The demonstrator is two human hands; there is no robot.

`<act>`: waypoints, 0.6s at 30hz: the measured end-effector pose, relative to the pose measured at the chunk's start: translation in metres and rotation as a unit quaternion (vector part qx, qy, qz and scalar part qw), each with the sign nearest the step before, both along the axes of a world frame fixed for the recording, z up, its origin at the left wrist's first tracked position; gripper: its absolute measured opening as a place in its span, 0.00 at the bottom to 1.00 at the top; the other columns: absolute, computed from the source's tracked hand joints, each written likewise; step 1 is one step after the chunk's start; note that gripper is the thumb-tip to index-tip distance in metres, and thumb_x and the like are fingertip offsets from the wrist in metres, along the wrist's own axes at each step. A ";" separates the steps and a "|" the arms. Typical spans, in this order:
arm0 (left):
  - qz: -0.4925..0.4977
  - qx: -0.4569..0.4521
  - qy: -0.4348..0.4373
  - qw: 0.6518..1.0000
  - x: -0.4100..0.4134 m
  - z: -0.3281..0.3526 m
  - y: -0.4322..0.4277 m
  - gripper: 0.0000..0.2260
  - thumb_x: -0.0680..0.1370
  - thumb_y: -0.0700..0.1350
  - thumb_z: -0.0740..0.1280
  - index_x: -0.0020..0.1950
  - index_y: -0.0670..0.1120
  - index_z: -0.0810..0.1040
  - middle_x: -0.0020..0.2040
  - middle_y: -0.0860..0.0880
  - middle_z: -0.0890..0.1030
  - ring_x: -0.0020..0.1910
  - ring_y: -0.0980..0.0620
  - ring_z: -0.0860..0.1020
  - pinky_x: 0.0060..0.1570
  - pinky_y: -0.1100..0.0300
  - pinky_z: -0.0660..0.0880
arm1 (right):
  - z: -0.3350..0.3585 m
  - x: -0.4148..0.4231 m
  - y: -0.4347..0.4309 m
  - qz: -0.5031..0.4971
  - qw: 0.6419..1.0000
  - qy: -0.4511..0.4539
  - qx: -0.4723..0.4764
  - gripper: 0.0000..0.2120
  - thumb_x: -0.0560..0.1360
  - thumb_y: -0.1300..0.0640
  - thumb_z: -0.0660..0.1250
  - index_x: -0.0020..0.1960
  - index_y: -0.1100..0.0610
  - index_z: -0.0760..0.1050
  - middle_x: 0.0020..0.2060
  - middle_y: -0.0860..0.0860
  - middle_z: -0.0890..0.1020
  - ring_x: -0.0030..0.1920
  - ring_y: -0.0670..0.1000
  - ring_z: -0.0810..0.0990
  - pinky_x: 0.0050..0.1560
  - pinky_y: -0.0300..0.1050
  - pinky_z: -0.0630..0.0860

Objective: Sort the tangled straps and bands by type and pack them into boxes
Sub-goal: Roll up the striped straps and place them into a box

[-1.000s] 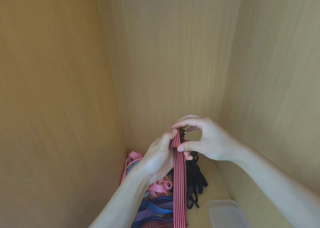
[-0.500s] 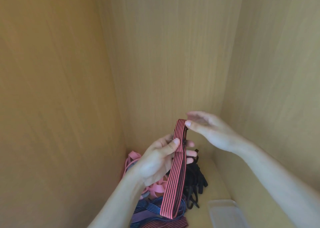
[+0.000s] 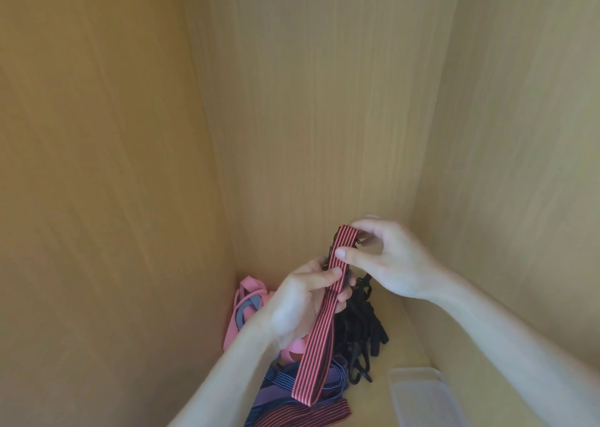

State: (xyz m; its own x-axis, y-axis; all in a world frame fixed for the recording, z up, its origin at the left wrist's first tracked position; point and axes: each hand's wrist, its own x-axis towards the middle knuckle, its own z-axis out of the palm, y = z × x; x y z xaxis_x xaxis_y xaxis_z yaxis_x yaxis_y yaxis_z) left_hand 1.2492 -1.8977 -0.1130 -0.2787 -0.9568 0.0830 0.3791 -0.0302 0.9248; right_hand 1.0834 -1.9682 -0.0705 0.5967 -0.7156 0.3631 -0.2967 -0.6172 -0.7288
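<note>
A red band with black stripes [image 3: 319, 339] hangs folded between my hands, its loop end dangling over the pile. My left hand [image 3: 302, 300] grips it in the middle, thumb across its face. My right hand [image 3: 383, 257] pinches the band's top fold between thumb and fingers. Below lie pink bands [image 3: 246, 309], black straps with clips [image 3: 360, 332], blue and purple striped bands [image 3: 279, 384] and another red striped band [image 3: 308, 415].
A clear plastic box [image 3: 422, 397] stands at the lower right on the wooden shelf floor [image 3: 396, 339]. Wooden walls close in on the left, the back and the right.
My right hand let go and opened half a second ago, then came back and pinched the band's top fold. The left hand kept hold while the band's lower end rose off the pile.
</note>
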 end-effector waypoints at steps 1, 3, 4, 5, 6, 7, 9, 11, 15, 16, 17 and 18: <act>0.004 -0.002 -0.013 1.000 0.000 0.000 0.001 0.16 0.78 0.42 0.63 0.63 0.38 0.68 0.44 0.44 0.75 0.37 0.51 0.72 0.40 0.60 0.71 | 0.000 0.000 0.001 -0.002 1.000 -0.007 0.000 0.04 0.76 0.50 0.72 0.48 0.49 0.82 0.47 0.44 0.81 0.52 0.44 0.81 0.59 0.42 0.74; 0.016 -0.001 -0.036 0.999 -0.001 0.000 0.001 0.14 0.80 0.42 0.63 0.63 0.36 0.68 0.46 0.41 0.77 0.40 0.48 0.76 0.45 0.58 0.76 | 0.000 0.000 0.003 -0.007 1.000 -0.020 -0.008 0.04 0.76 0.53 0.73 0.49 0.51 0.81 0.49 0.44 0.80 0.51 0.44 0.82 0.56 0.41 0.76; 0.020 0.001 -0.041 0.999 0.000 -0.001 0.001 0.13 0.83 0.41 0.62 0.64 0.35 0.68 0.47 0.40 0.77 0.42 0.47 0.77 0.47 0.56 0.78 | 0.000 0.001 0.004 -0.007 1.000 -0.024 -0.012 0.04 0.76 0.54 0.73 0.50 0.52 0.80 0.49 0.44 0.79 0.49 0.45 0.82 0.54 0.42 0.78; 0.026 0.004 -0.045 0.999 0.000 -0.002 0.001 0.13 0.84 0.39 0.61 0.66 0.33 0.68 0.48 0.39 0.77 0.43 0.46 0.79 0.49 0.54 0.79 | -0.001 0.001 0.005 -0.007 0.999 -0.027 -0.018 0.05 0.76 0.56 0.73 0.52 0.52 0.80 0.50 0.43 0.78 0.49 0.45 0.83 0.53 0.42 0.78; 0.034 0.007 -0.049 0.998 0.000 -0.002 0.001 0.15 0.84 0.38 0.59 0.68 0.33 0.67 0.49 0.38 0.78 0.43 0.45 0.80 0.50 0.53 0.80 | -0.002 0.002 0.006 -0.008 0.999 -0.027 -0.026 0.07 0.76 0.57 0.73 0.53 0.52 0.79 0.51 0.43 0.77 0.49 0.45 0.83 0.54 0.43 0.79; 0.043 0.010 -0.051 0.998 0.000 -0.003 0.001 0.16 0.84 0.38 0.59 0.70 0.34 0.66 0.49 0.38 0.78 0.43 0.44 0.80 0.51 0.52 0.80 | -0.003 0.002 0.007 -0.011 0.999 -0.024 -0.037 0.08 0.76 0.57 0.73 0.55 0.52 0.79 0.52 0.42 0.77 0.50 0.46 0.82 0.55 0.44 0.78; 0.054 0.008 -0.057 0.997 -0.001 -0.005 0.001 0.17 0.83 0.38 0.60 0.71 0.36 0.66 0.48 0.38 0.79 0.42 0.43 0.81 0.50 0.52 0.81 | -0.005 0.002 0.007 -0.015 0.998 -0.018 -0.061 0.11 0.76 0.58 0.72 0.58 0.53 0.78 0.54 0.42 0.76 0.52 0.46 0.81 0.59 0.45 0.77; 0.063 0.009 -0.060 0.996 -0.001 -0.008 0.000 0.16 0.83 0.38 0.60 0.71 0.38 0.66 0.46 0.38 0.79 0.41 0.42 0.81 0.46 0.52 0.81 | -0.005 0.004 0.008 -0.016 0.996 -0.010 -0.090 0.13 0.76 0.59 0.72 0.60 0.55 0.77 0.56 0.43 0.75 0.55 0.44 0.79 0.61 0.40 0.74; 0.089 0.016 -0.046 0.995 -0.005 -0.013 -0.002 0.12 0.84 0.33 0.56 0.68 0.37 0.65 0.42 0.39 0.80 0.39 0.43 0.81 0.42 0.54 0.81 | -0.006 0.004 0.010 -0.018 0.987 -0.013 -0.160 0.15 0.74 0.62 0.74 0.59 0.55 0.77 0.56 0.43 0.75 0.56 0.40 0.76 0.59 0.27 0.67; 0.089 0.016 -0.043 0.995 -0.006 -0.014 -0.002 0.12 0.84 0.32 0.56 0.67 0.37 0.66 0.43 0.39 0.80 0.40 0.43 0.82 0.44 0.53 0.81 | -0.006 0.004 0.010 -0.016 0.986 -0.014 -0.166 0.15 0.74 0.62 0.75 0.59 0.54 0.77 0.56 0.43 0.75 0.56 0.40 0.76 0.58 0.26 0.67; 0.087 0.016 -0.032 0.996 -0.006 -0.012 -0.001 0.12 0.83 0.30 0.56 0.67 0.36 0.66 0.44 0.38 0.81 0.42 0.43 0.82 0.46 0.53 0.81 | -0.006 0.003 0.011 -0.012 0.985 -0.014 -0.172 0.15 0.73 0.62 0.75 0.58 0.54 0.77 0.56 0.43 0.75 0.56 0.41 0.77 0.56 0.26 0.68; 0.079 0.018 -0.019 0.997 -0.005 -0.010 -0.001 0.13 0.82 0.29 0.58 0.67 0.36 0.67 0.45 0.38 0.81 0.44 0.43 0.82 0.49 0.51 0.81 | -0.007 0.003 0.010 -0.007 0.984 -0.015 -0.176 0.15 0.73 0.62 0.75 0.57 0.53 0.76 0.55 0.42 0.75 0.55 0.42 0.78 0.53 0.26 0.70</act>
